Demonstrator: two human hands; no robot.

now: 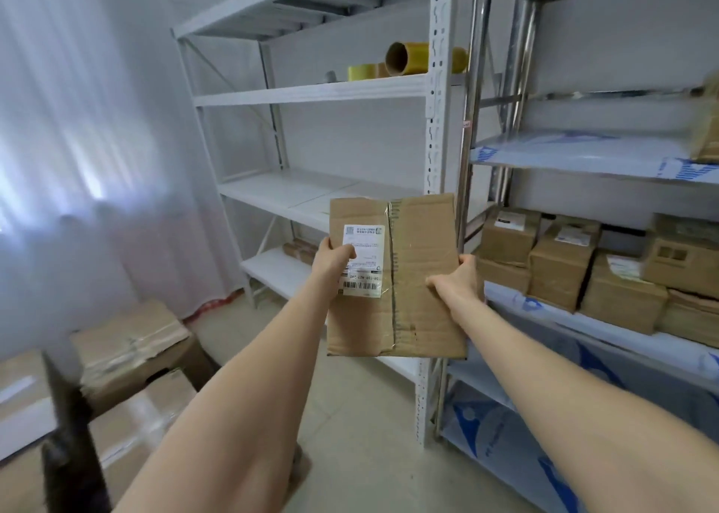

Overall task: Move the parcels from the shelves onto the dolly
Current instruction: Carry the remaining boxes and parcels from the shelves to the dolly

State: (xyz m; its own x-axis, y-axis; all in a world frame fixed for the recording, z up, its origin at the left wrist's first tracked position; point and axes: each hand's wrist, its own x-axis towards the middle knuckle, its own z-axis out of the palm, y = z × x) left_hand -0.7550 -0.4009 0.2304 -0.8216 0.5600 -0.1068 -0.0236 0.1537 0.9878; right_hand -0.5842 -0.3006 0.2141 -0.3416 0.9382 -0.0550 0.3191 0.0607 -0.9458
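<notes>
A pale curtain (78,123) covers the left wall, and beside it stands a white rack (311,92) with mostly bare shelves. Hard against its right side is a steel rack (576,154), its shelves still wrapped in printed film. Low on the left, cardboard boxes (128,341) are piled together, blurred, and I cannot tell what they rest on. More parcels (560,275) sit packed side by side on the steel rack's middle shelf. The parcel (420,279) in play is off the shelves, held up in the air in front of the racks, upright and slightly tilted. The left hand (334,257) grips its left edge with the thumb pressed on the label (363,259). The right hand (457,279) clasps the right edge. Tape rolls (404,59) lie on an upper white shelf.
</notes>
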